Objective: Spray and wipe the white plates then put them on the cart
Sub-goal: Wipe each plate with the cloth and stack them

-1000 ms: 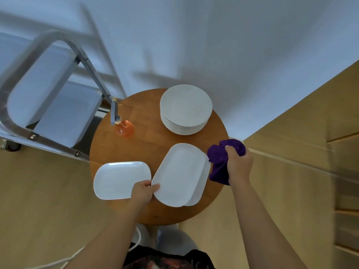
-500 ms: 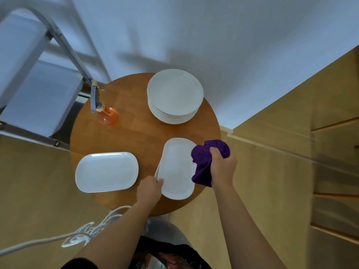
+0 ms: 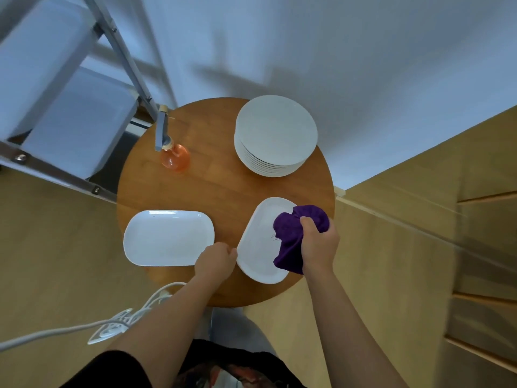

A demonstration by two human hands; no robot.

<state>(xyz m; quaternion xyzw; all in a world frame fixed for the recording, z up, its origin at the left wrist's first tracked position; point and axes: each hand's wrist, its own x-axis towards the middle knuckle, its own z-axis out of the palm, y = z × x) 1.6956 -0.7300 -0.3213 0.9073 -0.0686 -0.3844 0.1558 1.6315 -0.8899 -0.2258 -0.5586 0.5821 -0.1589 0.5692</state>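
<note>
Two white oblong plates lie on the round wooden table (image 3: 223,197). The right hand (image 3: 317,245) squeezes a purple cloth (image 3: 293,233) and presses it on the right oblong plate (image 3: 258,247). The left hand (image 3: 215,261) pinches that plate's near left edge. The left oblong plate (image 3: 166,238) lies flat just beside the left hand. Farther back sit a stack of round white plates (image 3: 275,135) and an orange spray bottle (image 3: 173,155). The metal cart (image 3: 64,107) stands left of the table.
</note>
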